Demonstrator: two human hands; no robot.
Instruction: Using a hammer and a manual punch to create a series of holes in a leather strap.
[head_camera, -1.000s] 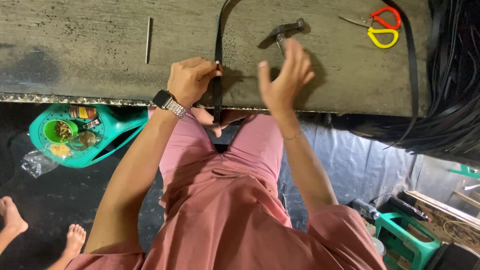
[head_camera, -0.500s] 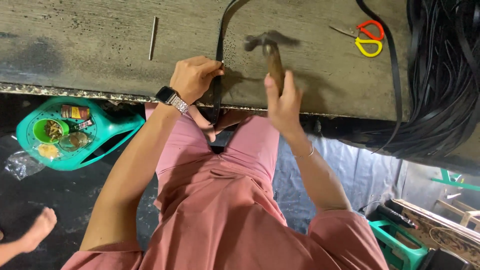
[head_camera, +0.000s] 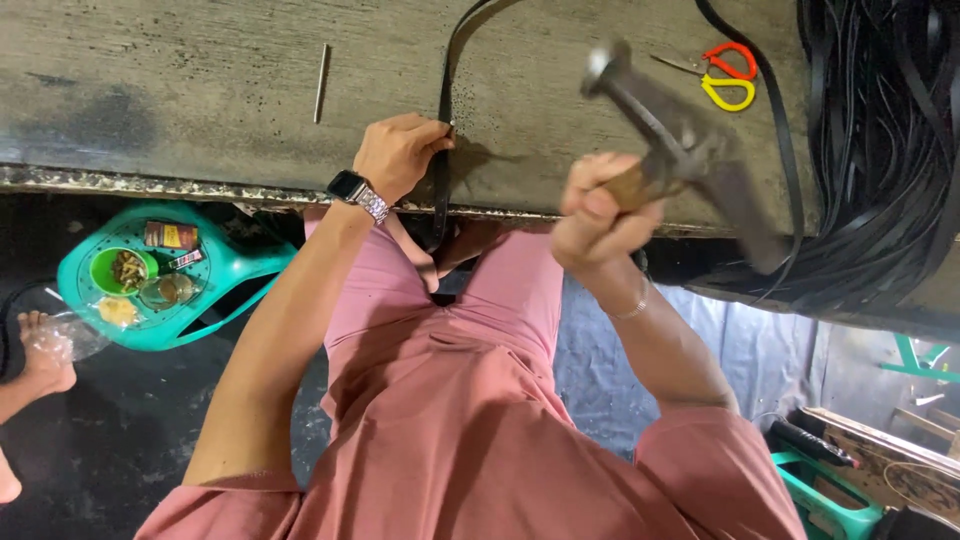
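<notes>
Under the left grip (head_camera: 398, 155), a narrow black strap of leather-like material (head_camera: 444, 110) lies flat on the worn grey wooden desk (head_camera: 200, 90), its near end hanging over the desk edge toward the person's lap. The left fingers are pinched around something small and upright on the strap, too small to identify. To the right of that grip and raised above the desk, the right grip (head_camera: 600, 215) is closed on the wooden handle of a steel-headed hammer (head_camera: 660, 140), blurred and head-up. Judging by this, the strap is positioned and held while the blow has not yet landed. Beyond the hammer lie red-and-yellow-handled scissors (head_camera: 722, 80) and a heap of black straps (head_camera: 880, 150); a thin metal rod (head_camera: 320, 82) rests left of the holding grip.
</notes>
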